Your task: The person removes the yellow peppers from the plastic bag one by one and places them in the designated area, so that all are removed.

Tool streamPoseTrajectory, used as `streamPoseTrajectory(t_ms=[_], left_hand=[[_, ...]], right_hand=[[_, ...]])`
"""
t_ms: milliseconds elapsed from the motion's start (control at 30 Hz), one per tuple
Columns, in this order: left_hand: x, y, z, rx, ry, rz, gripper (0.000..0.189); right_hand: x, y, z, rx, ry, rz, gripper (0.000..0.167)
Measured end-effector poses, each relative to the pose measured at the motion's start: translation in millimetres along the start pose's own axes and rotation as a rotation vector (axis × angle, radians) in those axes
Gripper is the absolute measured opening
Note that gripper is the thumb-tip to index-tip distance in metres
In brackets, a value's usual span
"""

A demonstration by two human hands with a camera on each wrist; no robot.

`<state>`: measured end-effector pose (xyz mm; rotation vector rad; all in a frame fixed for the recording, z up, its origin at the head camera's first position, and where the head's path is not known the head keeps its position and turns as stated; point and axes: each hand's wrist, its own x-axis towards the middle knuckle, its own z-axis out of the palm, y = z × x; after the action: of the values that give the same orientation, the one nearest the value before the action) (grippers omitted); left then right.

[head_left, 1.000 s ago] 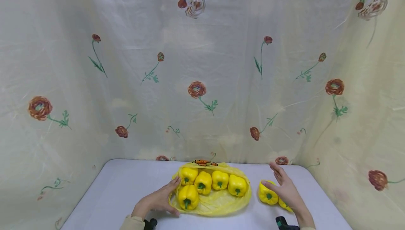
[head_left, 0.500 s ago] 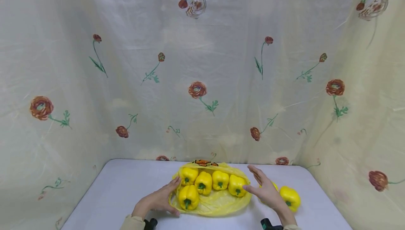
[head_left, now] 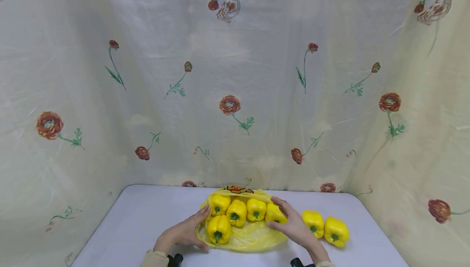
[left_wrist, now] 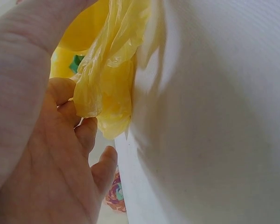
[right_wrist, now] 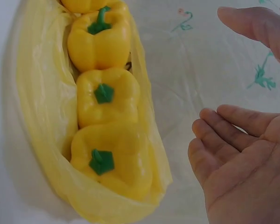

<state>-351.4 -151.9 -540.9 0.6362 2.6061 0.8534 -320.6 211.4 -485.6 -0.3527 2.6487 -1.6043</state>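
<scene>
Presently, I have the left hand [head_left: 188,230] fingers-spread at the left rim of the yellow bag [head_left: 253,237], the right hand [head_left: 295,227] wide near its right end. The bag lies on the table [head_left: 158,206] around five peppers [head_left: 219,228]. Expect light, slippery, tearable film; grip its rim.

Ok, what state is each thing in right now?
Yellow bag: lying down, mouth open towards the person.
Five peppers: inside the bag.
Two loose peppers: outside it, side by side on the table.
Left hand: touching the bag's left edge.
Right hand: holding nothing.
Floral cloth: hung behind the table, creased.
</scene>
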Motion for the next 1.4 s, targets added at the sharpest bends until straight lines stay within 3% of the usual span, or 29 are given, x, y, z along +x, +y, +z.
streamPoseTrajectory(t_ms=[633, 867, 1100, 1400], left_hand=[[-1.2, -3.1, -0.1, 0.000, 0.000, 0.027, 0.120], [-2.2, -2.4, -1.9, -0.005, -0.003, 0.046, 0.118], [1.2, -3.1, 0.2, 0.000, -0.003, 0.004, 0.119], [0.5, -3.2, 0.6, 0.002, 0.001, 0.016, 0.119]], right_hand=[[3.8, -2, 36, -0.006, -0.158, -0.034, 0.086], [3.3, -3, 46, -0.023, -0.169, -0.051, 0.083], [4.3, -1, 55, 0.016, -0.219, -0.072, 0.081], [11.5, -9, 69, -0.001, -0.225, -0.069, 0.083]])
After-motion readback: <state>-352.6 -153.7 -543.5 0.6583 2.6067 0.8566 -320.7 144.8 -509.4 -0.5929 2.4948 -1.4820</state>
